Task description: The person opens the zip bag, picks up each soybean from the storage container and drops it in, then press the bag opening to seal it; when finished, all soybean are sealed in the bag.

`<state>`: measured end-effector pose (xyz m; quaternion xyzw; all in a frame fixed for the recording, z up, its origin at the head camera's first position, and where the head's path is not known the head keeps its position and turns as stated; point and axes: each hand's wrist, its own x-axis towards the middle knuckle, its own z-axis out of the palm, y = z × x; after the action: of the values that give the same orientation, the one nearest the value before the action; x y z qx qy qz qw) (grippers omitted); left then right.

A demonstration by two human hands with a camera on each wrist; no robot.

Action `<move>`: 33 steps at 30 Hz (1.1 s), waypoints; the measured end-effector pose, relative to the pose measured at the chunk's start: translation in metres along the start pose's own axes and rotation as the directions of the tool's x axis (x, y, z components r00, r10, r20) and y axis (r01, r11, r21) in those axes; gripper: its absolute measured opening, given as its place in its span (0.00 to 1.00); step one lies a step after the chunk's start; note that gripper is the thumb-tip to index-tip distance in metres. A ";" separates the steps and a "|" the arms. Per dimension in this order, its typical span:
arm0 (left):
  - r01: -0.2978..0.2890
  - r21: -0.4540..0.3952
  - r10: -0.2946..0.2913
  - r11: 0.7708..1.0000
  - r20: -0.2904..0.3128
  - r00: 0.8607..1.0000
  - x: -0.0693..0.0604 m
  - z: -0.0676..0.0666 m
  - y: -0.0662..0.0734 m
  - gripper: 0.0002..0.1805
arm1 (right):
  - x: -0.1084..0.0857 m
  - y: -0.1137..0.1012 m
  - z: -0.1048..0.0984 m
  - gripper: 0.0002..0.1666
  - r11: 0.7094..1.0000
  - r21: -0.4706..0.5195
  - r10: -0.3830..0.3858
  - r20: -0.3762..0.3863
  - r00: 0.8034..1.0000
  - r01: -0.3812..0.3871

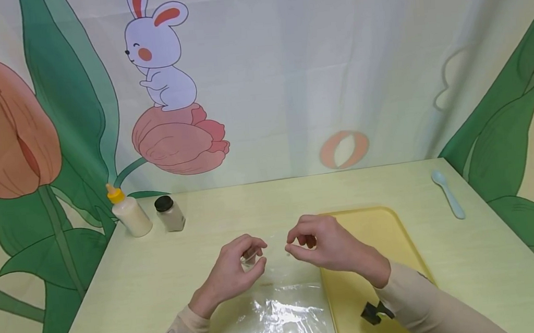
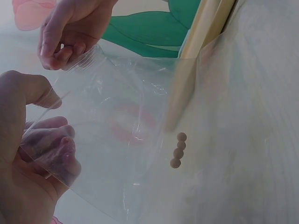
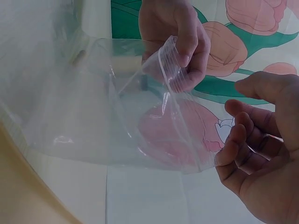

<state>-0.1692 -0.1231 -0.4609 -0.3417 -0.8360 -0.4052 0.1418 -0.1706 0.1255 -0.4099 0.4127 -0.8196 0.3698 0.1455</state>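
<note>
Head view: a clear bag (image 1: 283, 317) just left of the tray (image 1: 380, 231).
I see the left hand (image 1: 233, 271) gripping its zip edge; apart from it, the right hand (image 1: 327, 243) curls by the other corner; whether it pinches, I can't tell. Four beads (image 2: 178, 153) line up, inside or behind unclear.
</note>
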 end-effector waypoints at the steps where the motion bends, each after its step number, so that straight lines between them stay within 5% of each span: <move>1: 0.001 0.000 -0.001 1.000 0.001 1.000 0.000 0.000 0.000 0.11 | 0.000 0.000 0.000 0.04 1.000 0.003 -0.002 0.001 1.000 0.002; 17: -0.013 0.000 0.013 1.000 -0.003 1.000 -0.001 0.000 -0.001 0.11 | 0.000 0.009 -0.005 0.03 0.999 -0.044 0.016 -0.010 1.000 -0.016; 33: -0.008 -0.002 0.008 1.000 -0.003 1.000 -0.002 0.000 -0.001 0.11 | -0.001 0.037 -0.008 0.03 0.988 -0.068 0.138 -0.045 0.989 -0.140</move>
<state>-0.1684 -0.1238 -0.4624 -0.3448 -0.8340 -0.4059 0.1443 -0.1994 0.1466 -0.4232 0.3416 -0.8559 0.3579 0.1505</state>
